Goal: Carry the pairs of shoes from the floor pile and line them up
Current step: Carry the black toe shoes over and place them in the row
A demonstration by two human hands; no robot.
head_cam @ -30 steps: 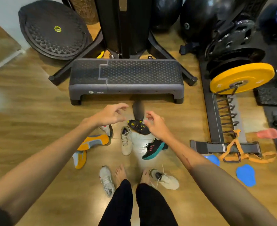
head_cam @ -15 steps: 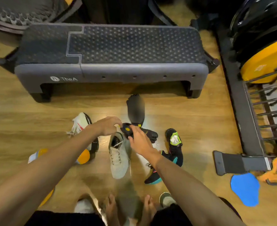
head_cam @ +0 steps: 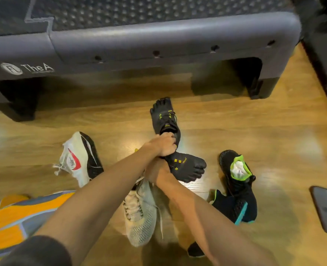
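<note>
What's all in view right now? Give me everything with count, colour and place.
toe shoes: two, black with yellow marks, floor centre, both gripped.
white shoe: one, white, red and black, on its side, left.
beige knit shoe: one, under the arms.
orange-grey shoe: one, lower left.
black shoes: two, green and teal trim, right.
step platform: one, grey, far side.
left hand: grips the far toe shoe.
right hand: mostly hidden, at the near toe shoe.

A home gym (wood floor (head_cam: pixel 235 120)): a studded aerobic step platform (head_cam: pixel 158 41) and scattered trainers (head_cam: pixel 141 214).
</note>
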